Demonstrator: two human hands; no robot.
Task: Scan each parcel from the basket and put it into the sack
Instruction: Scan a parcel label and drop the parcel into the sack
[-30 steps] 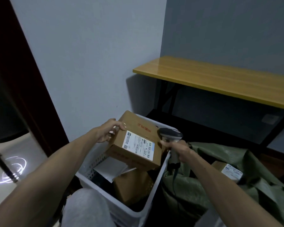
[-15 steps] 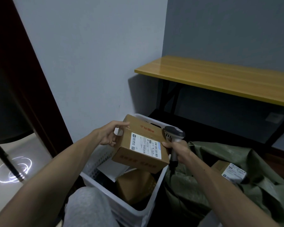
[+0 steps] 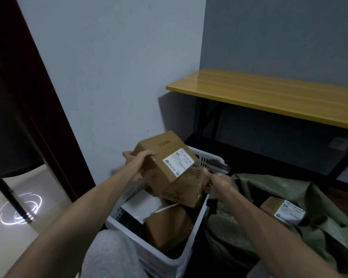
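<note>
Parcel point(image 3: 165, 155): brown cardboard box, tilted, held in the air over the far end of the white basket point(image 3: 159, 259), with its white label point(image 3: 179, 164) facing up and to the right. The left hand point(image 3: 138, 163) grasps the parcel's left edge, fingers curled over the top face. The right hand point(image 3: 219, 185) is clenched round the handle of a grey scanner point(image 3: 219, 167), whose head sits just beside the label, above the basket's right rim. In the basket: a second box point(image 3: 185, 189) leaning on a corner just under the parcel, a third box point(image 3: 167, 229) lower down, and a flat white packet point(image 3: 141, 205) toward the left wall. Just right of the basket: a green sack point(image 3: 249, 227), mouth open, with one labelled box point(image 3: 281, 209) lying inside. Near edge: a knee point(image 3: 109, 255) in grey cloth. Behind: a yellow wooden tabletop point(image 3: 269, 95) on black legs, a grey wall point(image 3: 109, 77) and a dark door frame point(image 3: 38, 97).
</note>
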